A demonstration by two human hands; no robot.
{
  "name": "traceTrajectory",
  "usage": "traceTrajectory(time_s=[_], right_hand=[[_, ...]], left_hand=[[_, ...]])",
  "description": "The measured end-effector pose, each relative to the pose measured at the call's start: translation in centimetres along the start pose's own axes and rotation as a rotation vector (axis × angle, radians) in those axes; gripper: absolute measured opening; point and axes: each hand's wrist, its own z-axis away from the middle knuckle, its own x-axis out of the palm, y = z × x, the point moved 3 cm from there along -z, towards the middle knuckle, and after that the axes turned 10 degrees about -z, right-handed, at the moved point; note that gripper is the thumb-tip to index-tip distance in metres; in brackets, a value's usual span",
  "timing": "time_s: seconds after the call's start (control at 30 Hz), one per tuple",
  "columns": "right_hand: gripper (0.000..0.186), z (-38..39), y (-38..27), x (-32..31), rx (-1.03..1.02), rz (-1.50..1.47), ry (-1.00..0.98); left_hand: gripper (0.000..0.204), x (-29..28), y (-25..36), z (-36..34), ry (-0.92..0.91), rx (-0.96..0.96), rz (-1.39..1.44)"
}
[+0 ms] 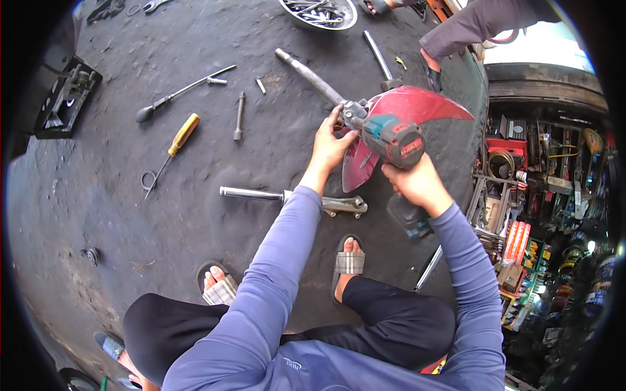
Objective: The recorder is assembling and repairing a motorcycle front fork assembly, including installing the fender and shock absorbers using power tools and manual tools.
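Note:
My right hand (418, 183) is closed round the grip of a teal and black cordless impact wrench (385, 138). The tool's nose points up and left, toward the metal clamp of a steering stem (312, 79). My left hand (330, 144) grips that clamp, with fingers curled at its near side. Beneath and beside the tool lies a red fender (417, 101), partly hidden by the tool. A chrome fork leg (251, 193) lies on the floor under my left forearm. Another metal tube (375, 52) extends beyond the fender.
On the dark floor at left lie a yellow-handled screwdriver (184, 134), a long black-handled tool (186, 92) and a long bolt (239, 116). A bowl of bolts (319, 25) sits ahead. Another person's leg (466, 29) is at far right, above crowded tool shelves (548, 215).

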Motion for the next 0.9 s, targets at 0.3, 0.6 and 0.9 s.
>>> traceTrajectory(time_s=[0.3, 0.6, 0.9], right_hand=[[0.027, -4.3, -7.4, -1.0, -0.047, 0.664, -0.256], [0.025, -4.7, -7.6, -0.7, -0.23, 0.597, -0.327], [0.021, -4.8, -7.9, -0.1, -0.305, 0.567, -0.324]], left_hand=[[0.065, 0.9, 2.6, 1.0, 0.288, -0.038, -0.184], [0.066, 0.3, 1.2, 0.6, 0.183, -0.1, 0.03], [0.069, 0.0, 0.4, 0.3, 0.22, -0.028, 0.017]])
